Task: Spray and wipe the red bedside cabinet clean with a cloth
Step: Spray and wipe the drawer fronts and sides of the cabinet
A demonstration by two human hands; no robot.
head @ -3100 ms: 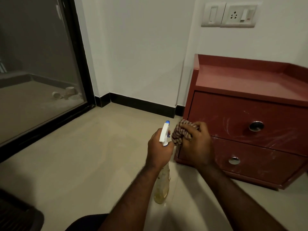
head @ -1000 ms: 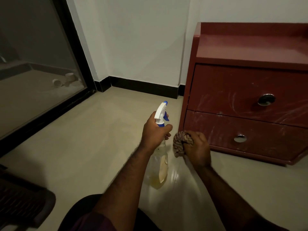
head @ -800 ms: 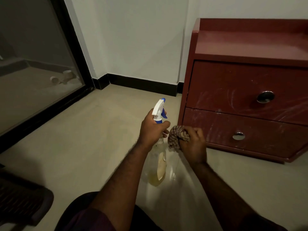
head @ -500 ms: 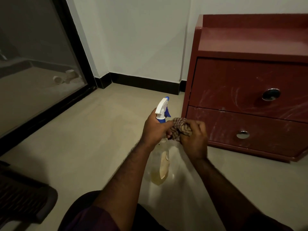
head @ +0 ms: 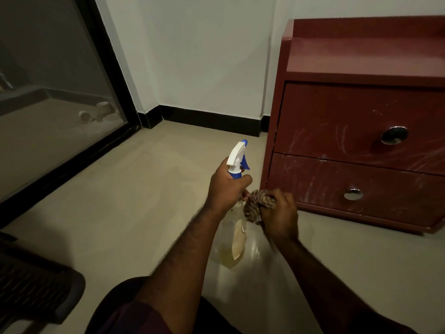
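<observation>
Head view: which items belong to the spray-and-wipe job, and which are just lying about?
Job: red bedside cabinet; spray bottle, gripped by the left hand; striped cloth, bunched in the right hand.

Lying about: white pipe fittings behind the glass door; dark slatted object at lower left.
</observation>
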